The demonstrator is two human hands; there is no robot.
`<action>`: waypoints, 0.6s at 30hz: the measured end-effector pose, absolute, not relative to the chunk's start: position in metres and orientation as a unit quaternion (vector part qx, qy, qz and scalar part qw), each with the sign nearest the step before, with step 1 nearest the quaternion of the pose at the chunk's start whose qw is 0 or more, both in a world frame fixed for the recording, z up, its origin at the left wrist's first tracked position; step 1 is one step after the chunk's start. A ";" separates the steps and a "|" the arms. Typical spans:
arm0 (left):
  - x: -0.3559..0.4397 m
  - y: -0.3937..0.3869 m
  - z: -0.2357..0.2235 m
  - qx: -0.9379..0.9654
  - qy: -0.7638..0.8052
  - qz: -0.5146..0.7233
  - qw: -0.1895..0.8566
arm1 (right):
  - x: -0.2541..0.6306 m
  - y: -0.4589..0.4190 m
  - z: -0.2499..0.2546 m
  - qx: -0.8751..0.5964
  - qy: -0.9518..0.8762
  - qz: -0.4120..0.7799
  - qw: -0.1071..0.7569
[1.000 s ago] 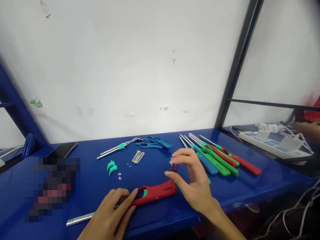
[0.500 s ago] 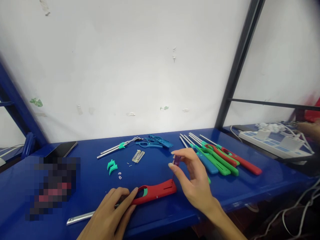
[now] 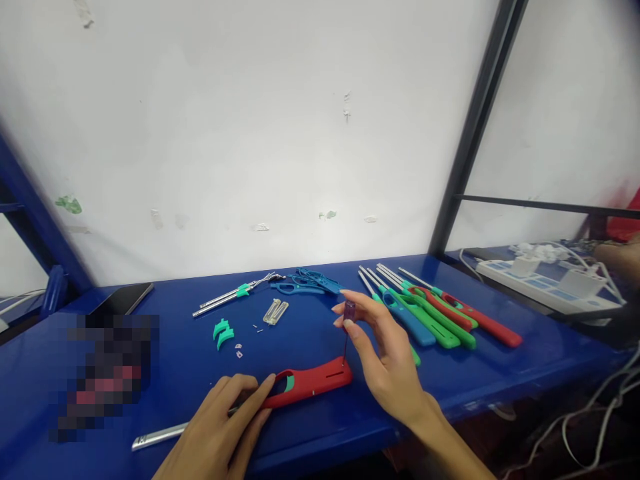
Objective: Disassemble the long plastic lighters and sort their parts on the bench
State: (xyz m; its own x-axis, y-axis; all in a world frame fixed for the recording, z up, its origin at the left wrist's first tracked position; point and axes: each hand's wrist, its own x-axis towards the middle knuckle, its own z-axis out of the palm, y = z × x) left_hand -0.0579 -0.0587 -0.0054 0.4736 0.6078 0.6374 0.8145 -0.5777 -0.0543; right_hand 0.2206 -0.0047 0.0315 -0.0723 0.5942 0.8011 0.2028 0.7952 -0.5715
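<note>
Our left hand is clasping a long red plastic lighter, probably light and stiff, by its trigger. Our right hand is pinching a slim purple-handled screwdriver.

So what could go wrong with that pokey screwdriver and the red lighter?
The thin screwdriver in the right hand might slip, because its tip rests at the very end of the red lighter.

The lighter could twist, since the left hand holds it away from that end.

The tiny metal pins lie loose on the blue table, so a bump might roll them away.
</note>
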 end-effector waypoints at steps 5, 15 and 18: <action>-0.058 -0.059 -0.003 -0.840 -0.422 -0.292 0.179 | 0.222 -0.005 0.032 -0.255 -0.704 0.104 0.655; -0.057 -0.057 -0.004 -0.844 -0.420 -0.288 0.167 | 0.221 -0.006 0.032 -0.247 -0.739 0.143 0.610; -0.058 -0.059 -0.005 -0.843 -0.421 -0.290 0.167 | 0.221 -0.005 0.031 -0.247 -0.724 0.114 0.634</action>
State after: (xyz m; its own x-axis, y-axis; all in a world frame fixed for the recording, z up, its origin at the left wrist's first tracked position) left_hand -0.0581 -0.0587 -0.0046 0.4768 0.6140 0.6290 0.8071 -0.5893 -0.0365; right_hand 0.2210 -0.0047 0.0313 -0.0747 0.5025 0.8614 0.2137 0.8518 -0.4783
